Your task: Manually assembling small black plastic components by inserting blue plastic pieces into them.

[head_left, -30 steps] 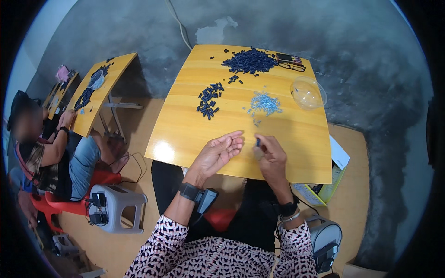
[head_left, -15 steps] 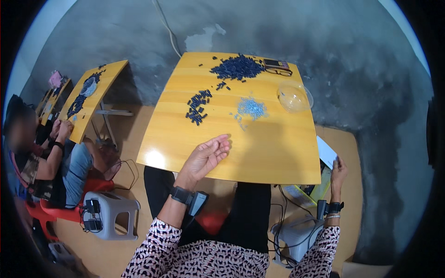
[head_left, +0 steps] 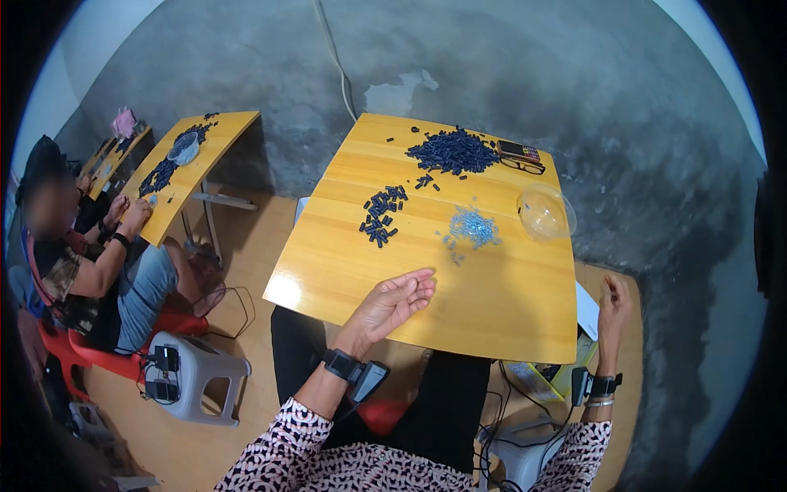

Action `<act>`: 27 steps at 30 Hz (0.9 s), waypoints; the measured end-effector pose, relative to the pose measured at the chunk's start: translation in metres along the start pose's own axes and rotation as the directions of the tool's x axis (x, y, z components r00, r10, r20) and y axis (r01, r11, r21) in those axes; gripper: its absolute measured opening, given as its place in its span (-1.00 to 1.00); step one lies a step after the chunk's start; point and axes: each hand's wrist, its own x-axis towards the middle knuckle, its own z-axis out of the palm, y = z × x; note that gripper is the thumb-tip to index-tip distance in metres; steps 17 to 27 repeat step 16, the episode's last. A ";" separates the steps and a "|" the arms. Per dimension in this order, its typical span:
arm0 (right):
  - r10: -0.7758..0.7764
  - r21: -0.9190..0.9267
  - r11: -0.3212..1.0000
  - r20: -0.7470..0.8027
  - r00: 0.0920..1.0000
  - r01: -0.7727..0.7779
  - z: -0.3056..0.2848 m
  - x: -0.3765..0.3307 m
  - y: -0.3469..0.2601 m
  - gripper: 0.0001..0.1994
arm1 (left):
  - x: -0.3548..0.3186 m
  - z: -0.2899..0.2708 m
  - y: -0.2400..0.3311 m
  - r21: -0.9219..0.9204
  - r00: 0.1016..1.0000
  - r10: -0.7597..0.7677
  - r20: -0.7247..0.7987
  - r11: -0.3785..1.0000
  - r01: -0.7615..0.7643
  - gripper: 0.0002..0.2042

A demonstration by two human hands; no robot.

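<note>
Over the near edge of the yellow wooden table is my left hand, palm partly up and fingers loosely bent, with nothing visible in it. Beyond it lie a loose group of short black tubular pieces and a pile of small light-blue pieces. A bigger heap of black pieces sits at the far side. Off the table's right edge, my right hand is raised with bent fingers apart and seems empty. It is beside a white flat panel on a yellow-green box.
A clear round bowl stands at the table's right edge; glasses and a phone-like device lie behind it. Cables hang by a grey stool. At left, a person works at another table, near another grey stool.
My right hand has let go of the white panel and lifted away from it. My left hand keeps nearly the same pose. The whole view has shifted, so the table appears lower and further right.
</note>
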 end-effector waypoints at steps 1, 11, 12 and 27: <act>-0.103 0.083 0.991 0.005 0.995 0.102 0.012 0.012 -0.032 -0.80 | 0.001 -0.001 0.000 -0.003 1.000 0.002 0.000 1.000 -0.002 -0.56; -0.349 0.211 0.936 0.450 0.822 0.282 0.218 0.089 -0.160 -0.85 | -0.002 0.001 0.003 -0.108 0.998 0.025 -0.055 0.994 -0.031 -0.63; -0.349 0.206 0.936 0.452 0.821 0.284 0.236 0.092 -0.159 -0.85 | -0.002 0.001 0.003 -0.111 0.998 0.022 -0.057 0.993 -0.029 -0.63; -0.245 -0.010 0.955 0.533 0.810 0.296 0.284 0.092 -0.178 -0.84 | -0.003 -0.009 0.001 -0.186 0.999 0.033 0.002 0.982 -0.032 -0.61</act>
